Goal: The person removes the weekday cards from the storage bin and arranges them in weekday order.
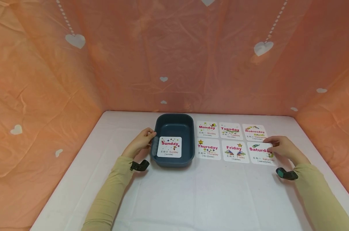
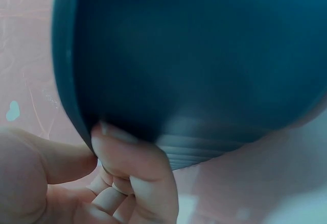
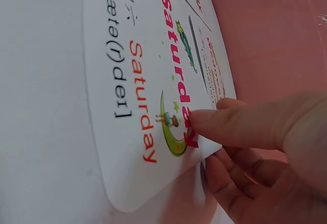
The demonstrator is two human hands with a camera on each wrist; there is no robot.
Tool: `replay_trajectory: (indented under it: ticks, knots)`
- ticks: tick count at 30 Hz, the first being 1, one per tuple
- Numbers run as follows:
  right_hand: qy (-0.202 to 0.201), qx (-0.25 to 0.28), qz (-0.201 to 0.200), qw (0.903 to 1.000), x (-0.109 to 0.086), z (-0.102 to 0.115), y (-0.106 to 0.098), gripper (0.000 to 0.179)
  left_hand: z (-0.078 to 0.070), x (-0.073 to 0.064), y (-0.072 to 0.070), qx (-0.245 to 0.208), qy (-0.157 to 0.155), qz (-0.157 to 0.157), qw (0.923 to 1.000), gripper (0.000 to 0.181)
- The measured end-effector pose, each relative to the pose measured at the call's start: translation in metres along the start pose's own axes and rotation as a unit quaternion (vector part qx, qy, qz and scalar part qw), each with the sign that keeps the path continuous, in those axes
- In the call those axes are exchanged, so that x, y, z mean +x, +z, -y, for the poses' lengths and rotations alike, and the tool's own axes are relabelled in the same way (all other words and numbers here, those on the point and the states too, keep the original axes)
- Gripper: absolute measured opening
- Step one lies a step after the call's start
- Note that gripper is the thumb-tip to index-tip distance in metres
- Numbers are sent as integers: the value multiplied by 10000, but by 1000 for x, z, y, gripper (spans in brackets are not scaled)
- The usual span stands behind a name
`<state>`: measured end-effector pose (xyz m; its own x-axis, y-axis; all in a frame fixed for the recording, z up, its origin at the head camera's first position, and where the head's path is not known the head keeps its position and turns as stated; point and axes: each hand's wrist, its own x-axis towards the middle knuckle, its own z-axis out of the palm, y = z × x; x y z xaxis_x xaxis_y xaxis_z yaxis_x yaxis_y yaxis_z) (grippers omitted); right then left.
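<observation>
My left hand [image 1: 140, 141] pinches the left rim of a dark blue plastic storage box [image 1: 175, 118]. In the left wrist view, thumb and forefinger meet on the box's wall [image 2: 204, 71]. A white card reading Sunday [image 1: 169, 152] lies inside the box, toward its near end. Over on the right, my right hand [image 1: 285, 149] holds the upper right corner of the Saturday card [image 1: 262, 157]. The right wrist view has the thumb on the printed face of that Saturday card [image 3: 138, 112], with the other fingers at and partly behind its edge.
Right of the box, the Monday [image 1: 207, 132], Tuesday [image 1: 230, 134] and Wednesday [image 1: 253, 136] cards form the far row. Thursday [image 1: 208, 154] and Friday [image 1: 235, 156] lie nearer, left of Saturday. A white cloth [image 1: 197, 199] covers the table, with orange curtains [image 1: 177, 57] around it.
</observation>
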<state>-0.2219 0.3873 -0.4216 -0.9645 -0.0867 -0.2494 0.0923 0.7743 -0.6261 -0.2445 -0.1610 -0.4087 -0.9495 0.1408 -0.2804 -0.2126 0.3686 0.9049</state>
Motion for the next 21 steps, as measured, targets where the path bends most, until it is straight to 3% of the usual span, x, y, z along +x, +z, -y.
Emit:
replay_trajectory:
  ticks: [21]
  knots:
    - [-98,48,-427,9990,-2,-1,4,47,2,1,0,-35,23,13,10000,22]
